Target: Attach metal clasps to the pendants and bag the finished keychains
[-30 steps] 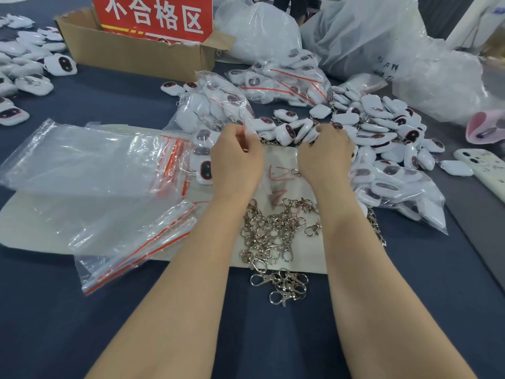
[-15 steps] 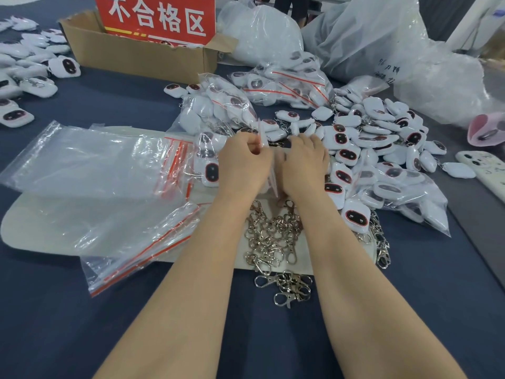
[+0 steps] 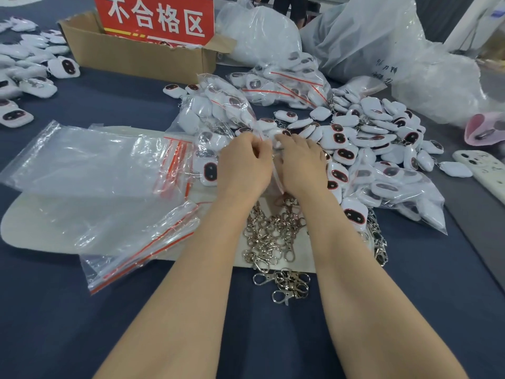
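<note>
My left hand [image 3: 243,165] and my right hand [image 3: 300,162] sit close together at the table's middle, both pinching the edge of a small clear zip bag [image 3: 276,170] that hangs between them. What the bag holds is hidden by my fingers. A heap of silver metal clasps [image 3: 273,236] lies on a white mat [image 3: 32,228] just below my wrists. Loose white pendants with dark red-rimmed faces [image 3: 363,138] are piled to the right of my hands. Filled bags of keychains [image 3: 216,110] lie behind my hands.
A stack of empty zip bags with red strips [image 3: 90,165] lies at the left. A cardboard box [image 3: 136,56] with a red sign stands at the back. Big plastic sacks [image 3: 369,36] fill the back right. More pendants [image 3: 24,67] lie far left; a phone [image 3: 483,170] lies at the right edge.
My hands were apart along the bag's top; the right one has moved left until it meets the left hand. Pendants formerly hidden under my right hand now show.
</note>
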A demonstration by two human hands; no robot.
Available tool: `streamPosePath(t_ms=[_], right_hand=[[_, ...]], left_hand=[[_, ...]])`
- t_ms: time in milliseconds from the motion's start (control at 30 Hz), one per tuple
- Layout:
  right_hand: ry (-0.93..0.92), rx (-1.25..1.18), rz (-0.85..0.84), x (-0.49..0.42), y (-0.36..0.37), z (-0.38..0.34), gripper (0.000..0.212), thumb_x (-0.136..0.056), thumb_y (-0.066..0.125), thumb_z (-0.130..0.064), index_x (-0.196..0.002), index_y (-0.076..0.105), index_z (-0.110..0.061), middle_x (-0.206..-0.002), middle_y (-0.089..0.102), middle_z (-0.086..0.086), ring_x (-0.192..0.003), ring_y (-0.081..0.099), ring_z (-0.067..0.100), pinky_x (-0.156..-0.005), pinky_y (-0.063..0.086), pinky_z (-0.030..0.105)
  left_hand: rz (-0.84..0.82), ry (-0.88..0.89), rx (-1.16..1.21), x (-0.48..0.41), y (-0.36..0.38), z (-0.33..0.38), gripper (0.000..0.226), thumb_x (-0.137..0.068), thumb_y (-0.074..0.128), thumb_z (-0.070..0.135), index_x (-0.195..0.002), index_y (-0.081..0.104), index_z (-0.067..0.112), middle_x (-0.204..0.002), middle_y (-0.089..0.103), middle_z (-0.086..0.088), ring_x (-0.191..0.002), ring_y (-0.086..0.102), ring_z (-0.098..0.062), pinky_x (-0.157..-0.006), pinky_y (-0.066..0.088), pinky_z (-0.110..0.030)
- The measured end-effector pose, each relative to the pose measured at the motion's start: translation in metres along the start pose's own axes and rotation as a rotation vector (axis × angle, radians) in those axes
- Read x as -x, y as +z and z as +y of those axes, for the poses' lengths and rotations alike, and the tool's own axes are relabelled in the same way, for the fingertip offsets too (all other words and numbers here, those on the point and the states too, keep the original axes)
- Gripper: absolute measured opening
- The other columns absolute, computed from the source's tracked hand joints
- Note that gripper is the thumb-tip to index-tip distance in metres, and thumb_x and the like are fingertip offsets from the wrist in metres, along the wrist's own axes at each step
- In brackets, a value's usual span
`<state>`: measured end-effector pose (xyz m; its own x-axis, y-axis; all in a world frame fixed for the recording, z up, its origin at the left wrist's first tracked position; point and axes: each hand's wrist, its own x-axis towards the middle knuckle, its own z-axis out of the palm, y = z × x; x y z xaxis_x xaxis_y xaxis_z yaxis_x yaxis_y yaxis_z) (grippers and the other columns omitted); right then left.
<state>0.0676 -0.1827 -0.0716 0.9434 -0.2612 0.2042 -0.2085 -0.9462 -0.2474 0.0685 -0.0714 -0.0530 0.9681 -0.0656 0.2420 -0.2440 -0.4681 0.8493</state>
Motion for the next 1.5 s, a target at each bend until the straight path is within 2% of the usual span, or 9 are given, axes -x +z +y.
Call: streamPosePath(t_ms=[200, 333, 500, 867, 933, 1033, 1167, 1333, 1500], right_hand=[[0.089, -0.093, 0.107, -0.001, -0.002, -0.004, 0.038, -0.099, 0.041, -0.032, -0.134, 0.046, -0.018, -0.127, 0.058, 0.011, -0.123, 0.045, 0.032, -0.105, 0.031, 0.044], [0.005, 0.084, -0.127, 0.0, -0.002, -0.005, 0.055, -0.1, 0.039, -0.031, -0.151, 0.019, -0.037, -0.15, 0.034, 0.017, -0.141, 0.022, 0.036, -0.116, 0.01, 0.055], [0.05, 0.047, -0.135, 0.001, 0.002, -0.01, 0.055, -0.099, 0.042, -0.03, -0.149, 0.024, -0.04, -0.153, 0.027, 0.016, -0.145, 0.013, 0.033, -0.116, -0.001, 0.057], [0.223, -0.279, 0.164, -0.005, 0.001, -0.007, 0.03, -0.099, 0.04, -0.028, -0.115, 0.058, -0.011, -0.112, 0.065, 0.004, -0.111, 0.056, 0.024, -0.113, 0.024, 0.042], [0.236, -0.29, 0.176, -0.005, 0.0, -0.007, 0.024, -0.097, 0.043, -0.025, -0.107, 0.062, -0.014, -0.106, 0.067, 0.002, -0.106, 0.058, 0.023, -0.11, 0.029, 0.041], [0.243, -0.278, 0.19, -0.004, -0.004, -0.009, 0.016, -0.095, 0.047, -0.025, -0.098, 0.062, -0.019, -0.098, 0.066, -0.003, -0.102, 0.057, 0.021, -0.103, 0.028, 0.036], [0.21, -0.457, 0.298, -0.001, -0.011, -0.011, 0.01, -0.093, 0.051, -0.026, -0.089, 0.048, -0.017, -0.074, 0.053, -0.007, -0.088, 0.057, 0.025, -0.093, 0.042, 0.041], [0.095, -0.115, 0.06, 0.002, -0.009, -0.011, 0.037, -0.093, 0.049, -0.024, -0.13, 0.052, -0.02, -0.13, 0.049, 0.01, -0.12, 0.043, 0.032, -0.1, 0.034, 0.039], [0.148, 0.023, -0.052, 0.002, -0.015, -0.016, 0.039, -0.092, 0.048, -0.028, -0.129, 0.056, -0.019, -0.133, 0.049, 0.014, -0.124, 0.041, 0.036, -0.102, 0.032, 0.043]], left_hand=[[0.102, -0.033, 0.125, -0.003, 0.001, -0.001, 0.017, -0.1, 0.043, 0.023, -0.085, 0.046, 0.016, -0.074, 0.05, 0.007, -0.064, 0.048, -0.004, -0.058, 0.038, -0.009], [0.092, -0.233, 0.388, -0.006, 0.0, -0.003, 0.009, -0.094, 0.053, 0.017, -0.099, 0.047, 0.021, -0.092, 0.064, -0.003, -0.084, 0.064, -0.017, -0.069, 0.05, -0.023], [0.006, -0.342, 0.541, -0.008, 0.002, -0.002, 0.028, -0.092, 0.059, 0.02, -0.116, 0.057, 0.007, -0.1, 0.064, -0.008, -0.089, 0.064, -0.021, -0.085, 0.052, -0.035], [-0.016, -0.265, 0.481, -0.007, 0.002, -0.005, 0.036, -0.095, 0.04, 0.009, -0.06, 0.042, 0.017, -0.041, 0.039, 0.012, -0.034, 0.034, 0.003, -0.044, 0.034, -0.014], [-0.033, -0.229, 0.472, -0.006, 0.002, -0.002, 0.023, -0.094, 0.043, 0.009, -0.074, 0.051, 0.016, -0.055, 0.048, 0.014, -0.044, 0.042, 0.006, -0.041, 0.033, -0.006], [-0.064, -0.241, 0.468, -0.003, 0.0, 0.003, 0.016, -0.091, 0.053, 0.012, -0.107, 0.057, 0.014, -0.095, 0.062, 0.002, -0.081, 0.057, -0.006, -0.07, 0.047, -0.01], [-0.067, -0.243, 0.467, -0.002, 0.0, 0.003, 0.018, -0.087, 0.059, 0.011, -0.101, 0.053, 0.02, -0.092, 0.061, 0.003, -0.084, 0.06, -0.014, -0.078, 0.049, -0.024], [-0.019, -0.238, 0.452, -0.005, 0.003, 0.0, 0.021, -0.088, 0.058, 0.011, -0.108, 0.058, 0.016, -0.087, 0.057, 0.004, -0.079, 0.056, -0.011, -0.074, 0.047, -0.022], [0.024, -0.247, 0.452, -0.007, 0.004, -0.002, 0.016, -0.088, 0.057, 0.012, -0.103, 0.059, 0.014, -0.082, 0.057, 0.004, -0.073, 0.054, -0.012, -0.066, 0.044, -0.02]])
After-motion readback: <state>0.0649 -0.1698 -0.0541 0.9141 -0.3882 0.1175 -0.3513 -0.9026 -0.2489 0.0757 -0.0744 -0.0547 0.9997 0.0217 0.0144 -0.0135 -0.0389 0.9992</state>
